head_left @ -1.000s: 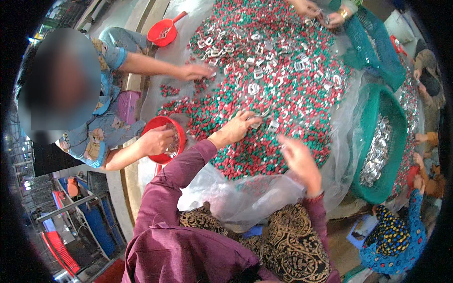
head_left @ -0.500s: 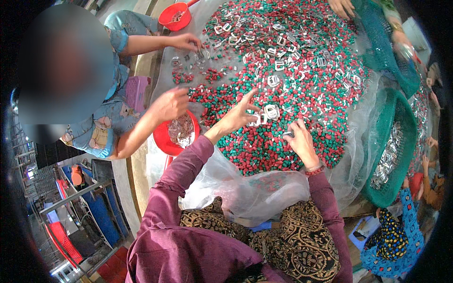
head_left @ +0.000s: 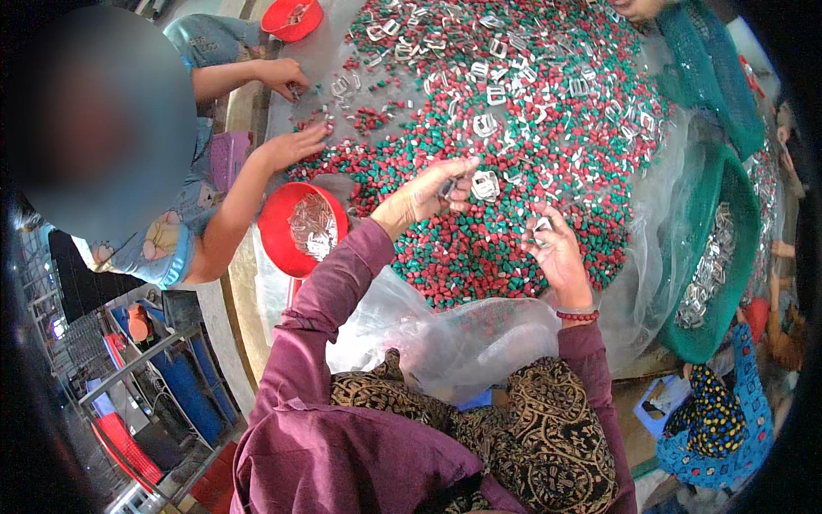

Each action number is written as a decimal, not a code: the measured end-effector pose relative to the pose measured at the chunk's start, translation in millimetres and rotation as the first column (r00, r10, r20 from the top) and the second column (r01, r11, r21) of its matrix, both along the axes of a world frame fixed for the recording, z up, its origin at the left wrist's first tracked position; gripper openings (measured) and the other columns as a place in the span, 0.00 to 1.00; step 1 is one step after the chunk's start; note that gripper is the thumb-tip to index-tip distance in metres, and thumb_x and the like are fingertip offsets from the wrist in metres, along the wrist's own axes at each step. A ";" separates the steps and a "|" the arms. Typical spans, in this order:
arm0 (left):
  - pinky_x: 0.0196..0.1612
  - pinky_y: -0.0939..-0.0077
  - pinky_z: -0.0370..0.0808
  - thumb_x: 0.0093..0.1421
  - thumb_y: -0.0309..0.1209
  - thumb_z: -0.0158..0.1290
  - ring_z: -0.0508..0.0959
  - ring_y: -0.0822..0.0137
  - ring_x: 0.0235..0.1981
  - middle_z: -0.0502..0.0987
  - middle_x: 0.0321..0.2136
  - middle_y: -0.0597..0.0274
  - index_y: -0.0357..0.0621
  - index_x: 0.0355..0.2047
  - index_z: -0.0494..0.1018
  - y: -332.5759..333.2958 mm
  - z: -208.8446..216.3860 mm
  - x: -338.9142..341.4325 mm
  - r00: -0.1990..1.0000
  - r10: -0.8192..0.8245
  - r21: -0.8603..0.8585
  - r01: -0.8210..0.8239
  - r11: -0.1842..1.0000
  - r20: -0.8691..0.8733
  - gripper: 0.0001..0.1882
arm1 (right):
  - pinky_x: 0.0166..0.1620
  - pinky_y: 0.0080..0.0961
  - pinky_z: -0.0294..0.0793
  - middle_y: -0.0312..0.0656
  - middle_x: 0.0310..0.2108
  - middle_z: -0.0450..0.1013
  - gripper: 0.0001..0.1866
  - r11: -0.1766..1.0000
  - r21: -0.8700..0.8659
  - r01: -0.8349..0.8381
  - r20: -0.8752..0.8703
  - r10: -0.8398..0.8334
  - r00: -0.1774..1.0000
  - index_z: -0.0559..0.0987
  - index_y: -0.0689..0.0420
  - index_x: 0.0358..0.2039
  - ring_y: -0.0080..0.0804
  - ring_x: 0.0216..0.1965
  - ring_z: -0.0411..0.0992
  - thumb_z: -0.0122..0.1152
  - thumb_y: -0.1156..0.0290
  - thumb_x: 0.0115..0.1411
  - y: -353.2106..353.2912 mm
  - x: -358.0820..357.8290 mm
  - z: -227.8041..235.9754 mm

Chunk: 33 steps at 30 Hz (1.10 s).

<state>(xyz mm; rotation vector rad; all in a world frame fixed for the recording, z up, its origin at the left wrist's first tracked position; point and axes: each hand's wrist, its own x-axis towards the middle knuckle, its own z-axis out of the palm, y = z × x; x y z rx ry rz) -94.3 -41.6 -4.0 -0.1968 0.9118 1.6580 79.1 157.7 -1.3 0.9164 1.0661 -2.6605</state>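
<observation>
A wide heap of small red and green stones (head_left: pixel 462 274) mixed with silvery metal buckles lies before me on translucent sheeting (head_left: pixel 505 338). Above its middle, my left hand (head_left: pixel 425 193) is closed around a dark grey metal buckle (head_left: pixel 449 186), partly hidden by the fingers. Just beyond those fingertips, a silver buckle (head_left: pixel 485 186) rests on the stones. To the right, my right hand (head_left: pixel 562 257) pinches a small shiny metal piece (head_left: pixel 541 225), probably a buckle, between thumb and fingers, slightly over the heap.
At left a co-worker's two hands (head_left: pixel 295 147) reach to the heap's edge. A red long-handled pan (head_left: pixel 267 231) of metal pieces stands beside my left forearm; another red pan (head_left: pixel 295 32) is farther off. A green mesh basket (head_left: pixel 738 257) with buckles stands at right.
My left hand has closed on a buckle that lay beside the silver one. My right hand has turned up with its metal piece. The co-worker's near hand has opened and moved away from me.
</observation>
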 end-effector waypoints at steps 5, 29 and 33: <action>0.36 0.65 0.74 0.49 0.52 0.60 0.78 0.58 0.32 0.77 0.28 0.53 0.36 0.37 0.73 20.8 -16.1 -14.7 0.240 -0.650 -0.681 -0.072 0.728 -0.721 0.29 | 0.33 0.28 0.69 0.33 0.25 0.60 0.13 0.999 -0.039 0.009 0.093 -0.006 0.996 0.70 0.58 0.44 0.24 0.27 0.62 0.49 0.79 0.58 -1.4 3.1 -4.6; 0.25 0.71 0.78 0.61 0.53 0.45 0.77 0.64 0.30 0.76 0.34 0.55 0.40 0.43 0.70 33.3 -9.0 -18.1 0.979 0.168 0.153 -0.184 0.971 0.113 0.26 | 0.24 0.21 0.72 0.37 0.28 0.72 0.20 0.991 -0.134 -0.033 0.137 0.051 0.989 0.71 0.62 0.49 0.27 0.27 0.73 0.49 0.60 0.64 -1.6 19.2 -10.2; 0.33 0.63 0.80 0.61 0.56 0.43 0.77 0.59 0.34 0.75 0.35 0.55 0.43 0.47 0.67 24.7 -7.5 -48.2 0.947 0.267 0.268 -0.307 0.913 0.178 0.28 | 0.23 0.21 0.70 0.36 0.27 0.72 0.19 0.994 -0.102 -0.039 0.143 0.054 0.988 0.71 0.61 0.48 0.25 0.27 0.71 0.48 0.59 0.64 -1.6 18.8 -3.9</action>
